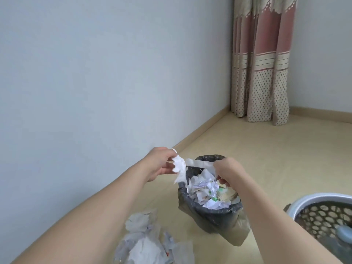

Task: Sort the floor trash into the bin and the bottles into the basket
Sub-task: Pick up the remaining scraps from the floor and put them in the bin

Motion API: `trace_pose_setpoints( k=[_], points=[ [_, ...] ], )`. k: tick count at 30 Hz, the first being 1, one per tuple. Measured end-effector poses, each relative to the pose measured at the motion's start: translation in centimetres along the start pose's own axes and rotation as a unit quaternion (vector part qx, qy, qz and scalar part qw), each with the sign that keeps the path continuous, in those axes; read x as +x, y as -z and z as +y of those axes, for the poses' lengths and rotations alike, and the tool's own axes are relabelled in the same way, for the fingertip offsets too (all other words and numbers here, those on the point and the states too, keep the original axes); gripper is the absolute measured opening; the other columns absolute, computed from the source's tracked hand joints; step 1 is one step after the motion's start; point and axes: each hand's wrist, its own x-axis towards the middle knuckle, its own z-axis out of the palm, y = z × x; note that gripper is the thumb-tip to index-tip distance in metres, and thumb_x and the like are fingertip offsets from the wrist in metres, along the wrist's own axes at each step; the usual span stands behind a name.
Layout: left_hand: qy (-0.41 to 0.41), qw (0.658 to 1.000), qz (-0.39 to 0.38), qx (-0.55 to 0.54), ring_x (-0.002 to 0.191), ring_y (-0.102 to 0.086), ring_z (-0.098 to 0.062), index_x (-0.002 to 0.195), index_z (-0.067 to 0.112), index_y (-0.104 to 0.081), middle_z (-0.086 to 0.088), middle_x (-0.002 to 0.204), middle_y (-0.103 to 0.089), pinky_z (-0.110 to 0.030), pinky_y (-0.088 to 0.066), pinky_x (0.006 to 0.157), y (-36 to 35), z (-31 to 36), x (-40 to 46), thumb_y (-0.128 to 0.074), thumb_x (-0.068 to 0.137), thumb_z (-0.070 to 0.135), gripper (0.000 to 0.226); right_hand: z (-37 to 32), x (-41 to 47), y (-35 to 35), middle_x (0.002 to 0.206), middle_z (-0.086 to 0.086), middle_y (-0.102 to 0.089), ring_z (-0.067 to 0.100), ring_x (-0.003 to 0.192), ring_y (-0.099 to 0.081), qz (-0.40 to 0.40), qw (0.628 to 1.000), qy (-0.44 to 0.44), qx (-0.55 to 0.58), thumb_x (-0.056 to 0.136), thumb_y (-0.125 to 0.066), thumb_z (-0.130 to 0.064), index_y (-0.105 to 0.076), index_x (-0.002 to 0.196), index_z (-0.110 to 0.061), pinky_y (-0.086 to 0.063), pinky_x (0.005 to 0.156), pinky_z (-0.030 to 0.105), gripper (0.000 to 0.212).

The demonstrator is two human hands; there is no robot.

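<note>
Head view: left hand (161, 163) and right hand (227, 173) each pinched a white tissue strip (192, 164) above the bin (209, 212). Basket (312, 204) stood right of the bin

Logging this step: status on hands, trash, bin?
Left hand and right hand both pinch a white tissue strip above bin. Bin nearly full. Nothing blocking.

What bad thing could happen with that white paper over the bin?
1. Both hands, left hand and right hand, stretch the white tissue above the bin; it might tear and a piece could fall outside.
2. The bin is already heaped with crumpled paper, so more trash may spill onto the floor.
</note>
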Motion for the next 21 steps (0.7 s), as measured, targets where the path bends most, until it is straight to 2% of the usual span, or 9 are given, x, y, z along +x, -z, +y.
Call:
trace_pose_setpoints(
  k=[3, 7, 10, 13, 15, 17, 18, 19, 21],
  points=[
    [-0.009, 0.999, 0.01, 0.035, 0.07, -0.058, -0.03, 0.082, 0.007, -0.053, -0.014, 0.084, -0.055, -0.037, -0.058, 0.063, -2.8, 1.0, 1.9, -0.056, 0.088, 0.003, 0.008, 0.8, 0.7, -0.1, 0.063, 0.008, -0.058, 0.02, 0.051, -0.047, -0.004, 1.0, -0.01, -0.012, 0.082, -0.045, -0.007, -0.057, 0.075, -0.004, -0.036, 0.051, 0.023, 0.014],
    [-0.018, 0.994, 0.035, 0.106, 0.065, -0.056, -0.025, 0.08, 0.011, -0.05, -0.01, 0.082, -0.054, -0.04, -0.057, 0.071, -5.8, 0.6, 4.3, -0.056, 0.087, 0.003, 0.012, 1.6, 1.8, -1.0, 0.072, 0.005, -0.057, 0.022, 0.065, -0.052, -0.015, 1.0, -0.002, -0.026, 0.082, -0.04, -0.008, -0.05, 0.081, -0.008, -0.041, 0.064, 0.028, 0.011],
    [-0.052, 0.977, 0.046, 0.202, 0.061, -0.054, -0.022, 0.078, 0.016, -0.045, -0.005, 0.078, -0.051, -0.034, -0.049, 0.061, -7.4, -0.6, 5.8, -0.056, 0.083, 0.009, 0.014, 2.3, 2.8, -1.0, 0.067, 0.001, -0.053, 0.016, 0.058, -0.047, -0.008, 0.999, 0.008, -0.038, 0.083, -0.041, -0.006, -0.047, 0.072, -0.012, -0.039, 0.056, 0.025, 0.014],
    [-0.123, 0.913, 0.04, 0.388, 0.065, -0.052, -0.019, 0.09, 0.016, -0.053, 0.0, 0.077, -0.054, -0.028, -0.039, 0.057, -8.6, -2.1, 6.2, -0.054, 0.085, 0.017, 0.005, 2.8, 3.5, -1.2, 0.064, 0.0, -0.047, 0.014, 0.054, -0.041, -0.007, 0.998, 0.008, -0.065, 0.085, -0.042, -0.007, -0.045, 0.068, -0.013, -0.036, 0.057, 0.024, 0.019],
    [-0.196, 0.831, 0.023, 0.521, 0.071, -0.051, -0.022, 0.096, 0.014, -0.051, 0.0, 0.082, -0.055, -0.032, -0.038, 0.06, -9.3, -3.1, 6.1, -0.048, 0.09, 0.02, 0.009, 3.0, 3.9, -1.4, 0.064, 0.0, -0.045, 0.015, 0.057, -0.042, -0.024, 0.996, -0.003, -0.086, 0.086, -0.044, -0.006, -0.045, 0.067, -0.012, -0.035, 0.056, 0.024, 0.02],
    [-0.234, 0.767, -0.019, 0.597, 0.075, -0.05, -0.023, 0.09, 0.017, -0.043, 0.0, 0.084, -0.052, -0.033, -0.037, 0.061, -10.2, -4.1, 5.9, -0.042, 0.094, 0.02, 0.005, 3.2, 4.2, -1.6, 0.068, 0.001, -0.047, 0.02, 0.07, -0.05, -0.039, 0.994, -0.007, -0.098, 0.088, -0.046, -0.007, -0.052, 0.076, -0.01, -0.039, 0.062, 0.026, 0.014],
    [-0.224, 0.755, -0.041, 0.615, 0.078, -0.051, -0.023, 0.088, 0.018, -0.042, 0.001, 0.086, -0.053, -0.034, -0.038, 0.061, -10.4, -4.9, 6.0, -0.04, 0.095, 0.019, 0.007, 3.2, 4.2, -1.7, 0.072, 0.001, -0.05, 0.022, 0.077, -0.051, -0.039, 0.994, -0.004, -0.1, 0.089, -0.046, -0.008, -0.056, 0.087, -0.01, -0.041, 0.066, 0.027, 0.011],
    [-0.193, 0.755, -0.062, 0.624, 0.081, -0.054, -0.024, 0.089, 0.019, -0.044, 0.0, 0.09, -0.055, -0.036, -0.041, 0.063, -10.6, -5.5, 6.0, -0.04, 0.095, 0.018, 0.007, 3.3, 4.4, -1.8, 0.078, 0.002, -0.052, 0.023, 0.082, -0.052, -0.039, 0.994, -0.001, -0.099, 0.091, -0.045, -0.01, -0.059, 0.102, -0.01, -0.042, 0.07, 0.028, 0.018],
    [-0.121, 0.756, -0.106, 0.634, 0.087, -0.056, -0.024, 0.105, 0.025, -0.055, -0.003, 0.104, -0.06, -0.037, -0.046, 0.069, -10.5, -6.4, 6.2, -0.04, 0.09, 0.011, 0.025, 3.3, 4.4, -1.9, 0.09, 0.006, -0.055, 0.025, 0.086, -0.053, -0.037, 0.994, 0.008, -0.103, 0.093, -0.044, -0.013, -0.057, 0.12, -0.007, -0.043, 0.073, 0.03, 0.031]
  ],
)
